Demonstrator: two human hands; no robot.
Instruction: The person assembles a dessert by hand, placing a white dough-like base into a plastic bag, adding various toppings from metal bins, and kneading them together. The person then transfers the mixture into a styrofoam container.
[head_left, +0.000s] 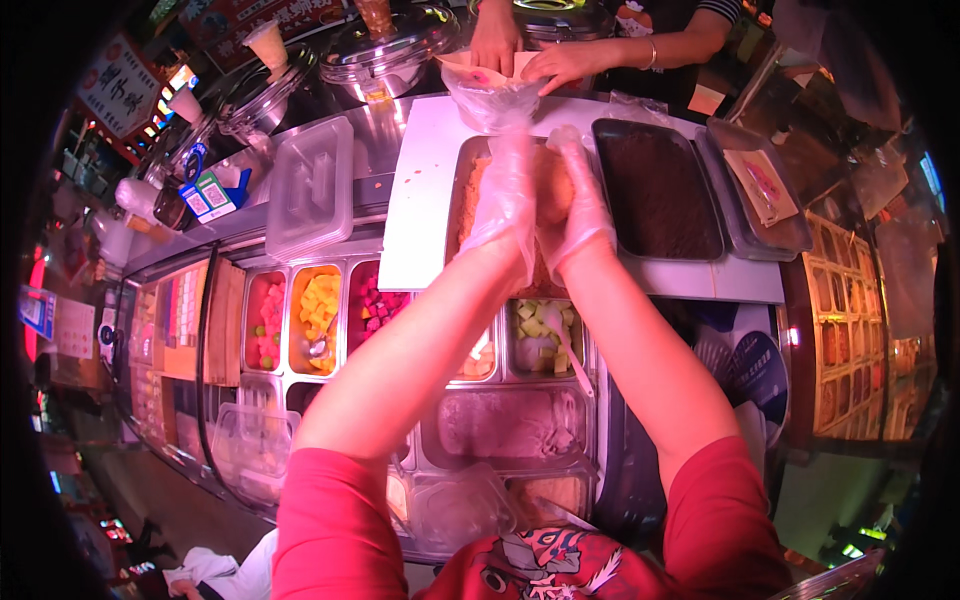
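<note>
My left hand (504, 184) and my right hand (583, 196) both wear clear plastic gloves. Between them they hold a rounded, orange-brown piece of food (553, 184); its exact kind is hard to tell. Below is a metal tray (453, 217) with orange-brown crumbs (472, 184), partly hidden by my hands and forearms. My left fingers are blurred. To the right of my right hand lies a dark tray of dark brown powder (660, 191). Both trays rest on a white board (420, 217).
Another person's hands (555, 64) reach into a paper-and-plastic-lined container (487, 97) just beyond mine. Nearer me are metal pans of diced yellow fruit (319, 307) and green fruit (534, 322), and a purple food tub (502, 424). Clear lids (311, 187) are stacked left.
</note>
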